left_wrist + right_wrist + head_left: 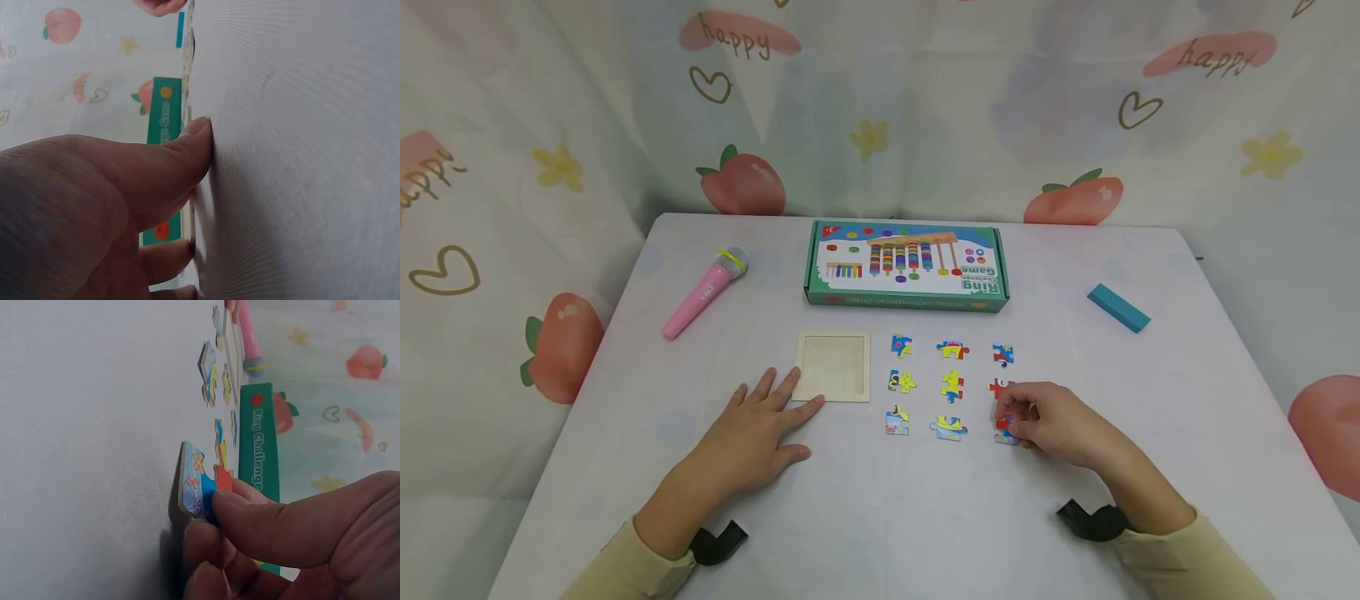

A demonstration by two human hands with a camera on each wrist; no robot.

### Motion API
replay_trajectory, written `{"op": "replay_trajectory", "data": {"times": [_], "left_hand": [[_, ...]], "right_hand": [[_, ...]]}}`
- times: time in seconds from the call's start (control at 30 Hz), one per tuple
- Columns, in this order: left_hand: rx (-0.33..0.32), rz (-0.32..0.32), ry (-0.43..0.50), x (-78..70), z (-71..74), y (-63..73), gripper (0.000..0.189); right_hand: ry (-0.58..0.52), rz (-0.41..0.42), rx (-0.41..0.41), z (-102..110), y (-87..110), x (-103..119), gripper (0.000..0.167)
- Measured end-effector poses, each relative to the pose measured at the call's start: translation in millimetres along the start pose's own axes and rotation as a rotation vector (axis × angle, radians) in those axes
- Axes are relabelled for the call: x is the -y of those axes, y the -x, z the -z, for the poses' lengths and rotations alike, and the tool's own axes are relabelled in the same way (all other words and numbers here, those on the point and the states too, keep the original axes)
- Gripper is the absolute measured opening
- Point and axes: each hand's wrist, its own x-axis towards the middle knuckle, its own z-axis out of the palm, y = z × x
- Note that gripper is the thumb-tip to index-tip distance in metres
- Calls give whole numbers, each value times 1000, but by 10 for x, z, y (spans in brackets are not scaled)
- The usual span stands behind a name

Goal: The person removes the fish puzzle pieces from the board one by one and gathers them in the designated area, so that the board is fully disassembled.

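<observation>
My right hand (1060,427) pinches the bottom-right jigsaw piece (1004,437) between thumb and fingers. In the right wrist view that jigsaw piece (192,478) shows a starfish and blue and red patches; its near edge looks slightly raised from the cloth. Several other jigsaw pieces (951,383) lie in rows to the left of this hand, one just beyond its fingers partly hidden. With fingers spread, my left hand (752,437) rests palm down on the table, its fingertips touching the lower-left edges of a shallow square wooden tray (832,367).
Behind the tray and pieces lies a green Ring Challenge Game box (907,267). A pink toy microphone (703,293) is at the back left, a teal block (1118,307) at the right. The white-covered table (880,525) meets a printed curtain at the back.
</observation>
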Motion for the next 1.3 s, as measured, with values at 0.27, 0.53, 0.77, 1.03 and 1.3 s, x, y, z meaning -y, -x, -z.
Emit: {"op": "replay_trajectory", "data": {"times": [0.27, 0.53, 0.77, 1.03, 1.3], "left_hand": [[6, 8, 0, 2, 17, 21, 72], [-2, 5, 3, 5, 14, 20, 72], [-5, -2, 2, 1, 14, 18, 72], [-8, 6, 3, -4, 8, 21, 73], [19, 11, -6, -4, 34, -32, 67]], "right_hand": [[97, 30, -70, -50, -21, 18, 19], [148, -6, -101, -100, -42, 42, 20], [150, -29, -115, -129, -34, 45, 20], [168, -48, -147, -158, -44, 83, 19], [186, -75, -179, -95, -30, 129, 15]]}}
